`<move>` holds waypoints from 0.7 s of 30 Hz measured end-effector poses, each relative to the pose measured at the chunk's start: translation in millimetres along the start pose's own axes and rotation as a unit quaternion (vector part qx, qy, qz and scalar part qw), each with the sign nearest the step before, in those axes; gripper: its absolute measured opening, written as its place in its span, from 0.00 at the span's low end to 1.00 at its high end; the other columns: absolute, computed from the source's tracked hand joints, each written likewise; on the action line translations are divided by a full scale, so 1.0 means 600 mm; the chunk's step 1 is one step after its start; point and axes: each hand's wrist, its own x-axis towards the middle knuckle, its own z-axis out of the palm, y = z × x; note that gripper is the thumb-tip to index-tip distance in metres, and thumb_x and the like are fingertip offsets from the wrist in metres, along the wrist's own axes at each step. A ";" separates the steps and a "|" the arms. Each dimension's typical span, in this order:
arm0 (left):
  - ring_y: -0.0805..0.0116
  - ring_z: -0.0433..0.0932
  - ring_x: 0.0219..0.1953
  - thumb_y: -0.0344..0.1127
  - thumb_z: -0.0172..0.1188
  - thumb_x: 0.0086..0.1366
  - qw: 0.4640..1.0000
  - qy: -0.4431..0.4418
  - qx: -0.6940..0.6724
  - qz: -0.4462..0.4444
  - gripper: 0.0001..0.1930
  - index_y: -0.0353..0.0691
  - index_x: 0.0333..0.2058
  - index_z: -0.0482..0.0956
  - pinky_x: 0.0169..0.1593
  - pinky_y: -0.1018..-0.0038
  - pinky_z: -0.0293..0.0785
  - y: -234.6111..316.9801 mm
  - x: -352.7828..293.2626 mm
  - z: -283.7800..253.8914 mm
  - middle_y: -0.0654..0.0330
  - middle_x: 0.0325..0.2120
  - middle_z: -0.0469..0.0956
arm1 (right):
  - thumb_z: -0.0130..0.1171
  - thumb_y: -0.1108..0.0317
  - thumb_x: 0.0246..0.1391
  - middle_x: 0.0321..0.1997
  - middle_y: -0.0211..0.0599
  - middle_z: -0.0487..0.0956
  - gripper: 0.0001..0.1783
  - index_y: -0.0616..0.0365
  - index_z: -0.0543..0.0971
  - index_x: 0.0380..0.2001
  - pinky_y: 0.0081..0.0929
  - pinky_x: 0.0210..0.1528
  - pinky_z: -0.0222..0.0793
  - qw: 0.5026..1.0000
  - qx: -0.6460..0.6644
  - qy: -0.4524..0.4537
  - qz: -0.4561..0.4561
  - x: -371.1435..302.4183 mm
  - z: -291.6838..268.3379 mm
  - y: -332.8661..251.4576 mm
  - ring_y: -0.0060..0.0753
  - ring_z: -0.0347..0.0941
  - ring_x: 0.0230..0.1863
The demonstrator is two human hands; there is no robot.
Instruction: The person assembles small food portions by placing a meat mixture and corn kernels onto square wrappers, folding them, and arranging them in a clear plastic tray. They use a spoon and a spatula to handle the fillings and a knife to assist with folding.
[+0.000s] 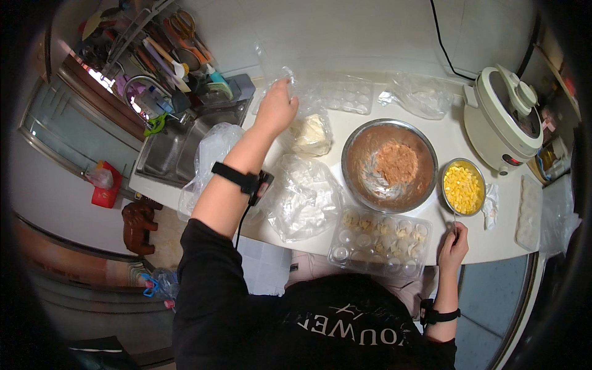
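Note:
My left hand reaches over the counter's back left, its fingers closed on a clear plastic bag. Just right of that wrist is a pale, cream-coloured block that looks like stacked wrappers, partly in clear plastic. Low at the counter's front edge, my right hand is closed around a thin-handled utensil; its other end is not clear. Right above is a small metal bowl of yellow corn kernels. A big steel bowl holds pinkish minced filling. A clear compartment tray carries several pale dumplings.
A crumpled clear bag lies left of the tray. Behind stand an empty clear tray and another bag. A cream electric cooker occupies the right, a sink the left. A crumpled tissue is beside the corn.

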 end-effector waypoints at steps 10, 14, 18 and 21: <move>0.47 0.76 0.44 0.37 0.60 0.53 0.948 -0.177 0.123 -0.234 0.22 0.27 0.43 0.73 0.50 0.62 0.71 -0.133 0.006 0.018 0.41 0.39 0.77 | 0.44 0.80 0.52 0.26 0.41 0.72 0.09 0.64 0.71 0.37 0.27 0.33 0.66 1.000 0.001 -0.006 -0.004 0.003 -0.001 0.001 0.33 0.69 0.26; 0.57 0.79 0.36 0.30 0.55 0.53 0.910 -0.367 0.130 -0.141 0.15 0.27 0.38 0.77 0.44 0.67 0.74 -0.188 0.005 0.024 0.46 0.33 0.79 | 0.43 0.80 0.52 0.26 0.43 0.72 0.09 0.64 0.71 0.36 0.27 0.33 0.67 1.000 -0.002 -0.012 -0.002 0.003 -0.002 0.000 0.37 0.69 0.26; 0.65 0.78 0.34 0.23 0.51 0.54 0.927 -0.296 -0.167 -0.158 0.14 0.29 0.41 0.77 0.39 0.73 0.74 -0.186 -0.007 0.045 0.50 0.32 0.79 | 0.43 0.79 0.52 0.26 0.43 0.73 0.09 0.64 0.71 0.37 0.28 0.33 0.67 1.000 -0.003 -0.012 0.006 0.002 -0.001 0.001 0.37 0.70 0.27; 0.69 0.76 0.36 0.26 0.54 0.56 0.889 -0.220 -0.324 -0.239 0.11 0.32 0.38 0.79 0.39 0.76 0.72 -0.160 -0.004 0.050 0.59 0.33 0.78 | 0.43 0.79 0.53 0.27 0.42 0.73 0.09 0.64 0.71 0.37 0.27 0.33 0.67 1.000 -0.006 -0.011 -0.011 0.002 0.000 0.004 0.35 0.70 0.27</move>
